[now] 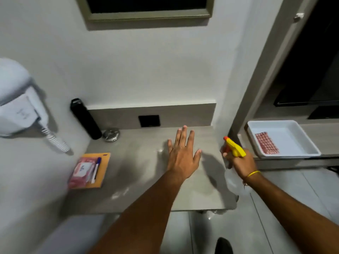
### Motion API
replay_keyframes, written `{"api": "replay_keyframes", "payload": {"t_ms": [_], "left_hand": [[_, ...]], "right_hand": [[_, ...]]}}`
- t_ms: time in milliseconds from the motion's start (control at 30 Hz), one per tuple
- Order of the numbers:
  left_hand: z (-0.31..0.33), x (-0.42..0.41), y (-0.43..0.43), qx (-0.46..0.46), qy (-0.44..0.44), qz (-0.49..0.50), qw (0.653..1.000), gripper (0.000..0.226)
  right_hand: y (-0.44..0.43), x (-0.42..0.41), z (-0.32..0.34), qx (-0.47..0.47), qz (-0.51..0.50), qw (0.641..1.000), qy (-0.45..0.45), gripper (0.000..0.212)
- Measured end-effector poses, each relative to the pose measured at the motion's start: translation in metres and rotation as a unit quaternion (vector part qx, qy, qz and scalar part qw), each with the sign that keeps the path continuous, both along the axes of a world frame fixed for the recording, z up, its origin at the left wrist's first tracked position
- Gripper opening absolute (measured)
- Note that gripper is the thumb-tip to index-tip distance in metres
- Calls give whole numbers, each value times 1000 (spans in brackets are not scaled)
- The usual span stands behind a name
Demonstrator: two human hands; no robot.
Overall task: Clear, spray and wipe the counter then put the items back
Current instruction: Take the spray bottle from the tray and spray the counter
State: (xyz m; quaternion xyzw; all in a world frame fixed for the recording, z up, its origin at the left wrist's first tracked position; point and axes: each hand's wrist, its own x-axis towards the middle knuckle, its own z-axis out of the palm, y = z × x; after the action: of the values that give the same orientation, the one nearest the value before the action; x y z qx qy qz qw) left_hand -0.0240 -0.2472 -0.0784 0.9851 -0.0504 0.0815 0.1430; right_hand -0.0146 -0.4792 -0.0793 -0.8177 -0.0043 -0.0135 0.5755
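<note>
A grey counter [139,182] runs along the white wall. Over its right part my left hand [183,153] is spread flat, fingers apart, holding nothing. At the counter's right edge my right hand [240,163] grips a clear spray bottle with a yellow and orange trigger head [234,148], nozzle pointing left. On the left of the counter lies an orange folder [102,162] with a pink packet [81,170] and a pen [96,169] on it. A tall black bottle [85,119] and a round metal dish [111,134] stand at the back left corner.
A white tray [291,136] holding a red patterned cloth [266,143] sits on a shelf to the right. A wall-mounted white hair dryer [16,107] with a coiled cord hangs at the left. A black socket [149,121] sits in the backsplash. Tiled floor lies below.
</note>
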Motion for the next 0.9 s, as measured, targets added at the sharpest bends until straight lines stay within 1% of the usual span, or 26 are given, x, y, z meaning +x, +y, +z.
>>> {"api": "replay_keyframes", "payload": {"t_ms": [67, 133, 233, 300, 367, 467, 567, 667, 733, 833, 900], "left_hand": [[-4, -30, 39, 13, 7, 20, 1000, 76], [-7, -56, 68, 22, 17, 33, 999, 76], [-10, -84, 94, 18, 28, 47, 998, 75], [-13, -98, 104, 9, 32, 51, 998, 74], [-16, -108, 111, 8, 34, 50, 998, 72], [-20, -117, 119, 3, 39, 61, 997, 73], [-24, -124, 124, -5, 45, 69, 997, 74], [-24, -128, 129, -5, 51, 69, 996, 74], [-22, -129, 131, -7, 52, 70, 996, 74], [-20, -130, 135, -5, 53, 69, 996, 73], [-19, -133, 139, -3, 48, 72, 996, 73]], "right_hand": [[30, -32, -17, 20, -1, 999, 46, 78], [51, -62, -35, 34, -26, 995, 90, 76], [69, -101, -56, 33, -83, 988, 127, 51], [73, -120, -68, 30, -127, 981, 142, 47], [75, -135, -77, 26, -151, 975, 163, 47], [79, -150, -82, 53, -144, 966, 207, 59], [82, -160, -83, 63, -146, 961, 226, 63], [84, -166, -85, 41, -166, 959, 225, 62], [88, -169, -85, 65, -172, 955, 232, 59], [100, -172, -83, 65, -139, 962, 224, 69], [112, -170, -81, 71, -124, 967, 209, 63]]}}
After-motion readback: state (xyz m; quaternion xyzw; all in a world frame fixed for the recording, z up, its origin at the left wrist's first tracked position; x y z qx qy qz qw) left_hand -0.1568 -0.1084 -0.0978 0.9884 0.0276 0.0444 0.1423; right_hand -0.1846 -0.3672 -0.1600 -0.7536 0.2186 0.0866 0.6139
